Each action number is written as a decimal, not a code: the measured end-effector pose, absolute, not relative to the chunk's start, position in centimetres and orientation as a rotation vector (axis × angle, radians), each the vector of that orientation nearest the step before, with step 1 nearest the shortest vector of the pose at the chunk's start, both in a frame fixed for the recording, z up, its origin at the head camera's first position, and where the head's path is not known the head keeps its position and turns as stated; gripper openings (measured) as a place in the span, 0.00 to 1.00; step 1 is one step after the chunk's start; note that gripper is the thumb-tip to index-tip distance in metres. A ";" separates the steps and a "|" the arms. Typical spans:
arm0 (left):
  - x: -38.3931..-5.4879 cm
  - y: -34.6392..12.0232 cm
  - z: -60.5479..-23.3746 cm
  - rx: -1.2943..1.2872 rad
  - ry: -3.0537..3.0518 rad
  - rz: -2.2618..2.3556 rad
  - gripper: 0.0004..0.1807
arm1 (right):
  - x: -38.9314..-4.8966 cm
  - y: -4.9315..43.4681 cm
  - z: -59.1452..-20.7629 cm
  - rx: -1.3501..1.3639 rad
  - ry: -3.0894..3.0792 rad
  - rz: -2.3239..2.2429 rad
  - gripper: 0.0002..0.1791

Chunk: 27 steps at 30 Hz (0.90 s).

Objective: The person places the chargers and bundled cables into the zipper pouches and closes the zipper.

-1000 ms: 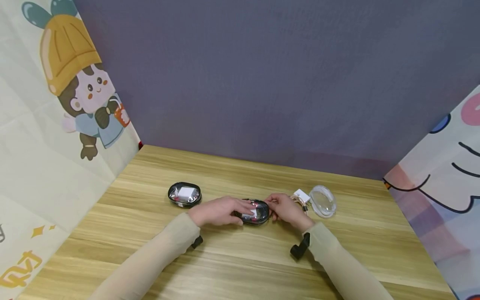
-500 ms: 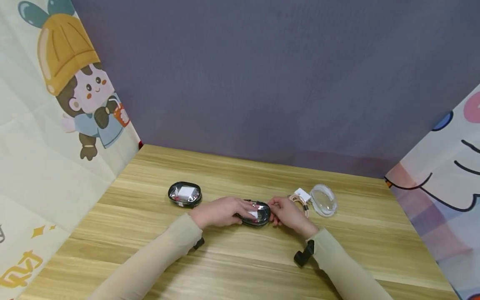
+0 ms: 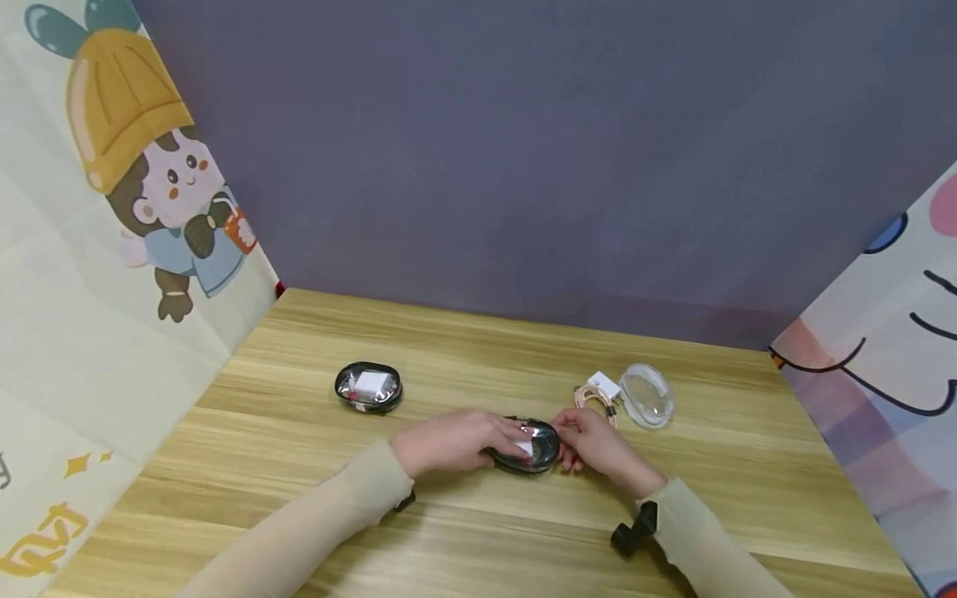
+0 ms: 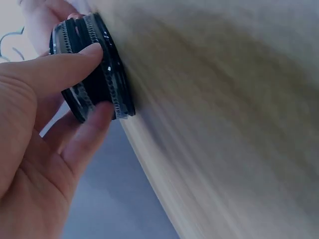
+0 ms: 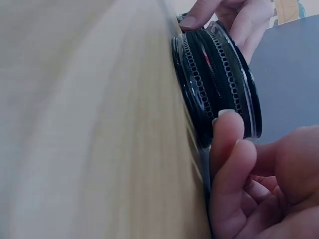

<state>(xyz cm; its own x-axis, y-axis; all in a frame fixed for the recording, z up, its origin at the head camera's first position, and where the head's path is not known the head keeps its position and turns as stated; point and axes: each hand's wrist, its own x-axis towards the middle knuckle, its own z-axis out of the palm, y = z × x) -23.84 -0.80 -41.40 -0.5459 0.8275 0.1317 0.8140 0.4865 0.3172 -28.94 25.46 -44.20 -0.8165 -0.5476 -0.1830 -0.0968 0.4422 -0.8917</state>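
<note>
A black oval zip case [image 3: 542,444] with a clear top and a white label inside stands at the middle of the wooden table. My left hand [image 3: 463,440] grips its left side, fingers over the top; the left wrist view shows the thumb and a finger on the zipped side [image 4: 94,74]. At the case's right end, my right hand [image 3: 598,444] has curled fingers with the fingertips pinched together against the edge. In the right wrist view, two zipper tracks run along the case's side [image 5: 214,79]; whether a zipper pull is between those fingertips is hidden.
A similar black oval case [image 3: 369,387] lies at the left. Beyond my right hand are a tan coiled cable [image 3: 593,397], a white block [image 3: 604,384] and a white coiled cable [image 3: 646,396]. A grey-blue partition [image 3: 478,166] stands behind the table [image 3: 449,540].
Both hands have moved right and toward the person, bringing the zip case along. More of the tan cable now shows beyond the right hand. The other case has stayed put.
</note>
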 end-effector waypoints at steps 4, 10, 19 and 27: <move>-23.5 -0.3 -41.5 1.594 2.666 0.472 0.32 | -28.2 26.3 -44.2 -0.556 2.249 -1.339 0.08; -23.2 0.3 -41.7 1.689 2.654 0.393 0.29 | -27.3 27.2 -44.2 -0.548 2.243 -1.324 0.08; -23.3 0.4 -41.6 1.584 2.629 0.494 0.21 | -27.1 27.5 -44.5 -0.536 2.241 -1.344 0.09; -23.5 0.3 -41.6 1.633 2.583 0.512 0.20 | -27.3 27.1 -44.3 -0.545 2.261 -1.342 0.09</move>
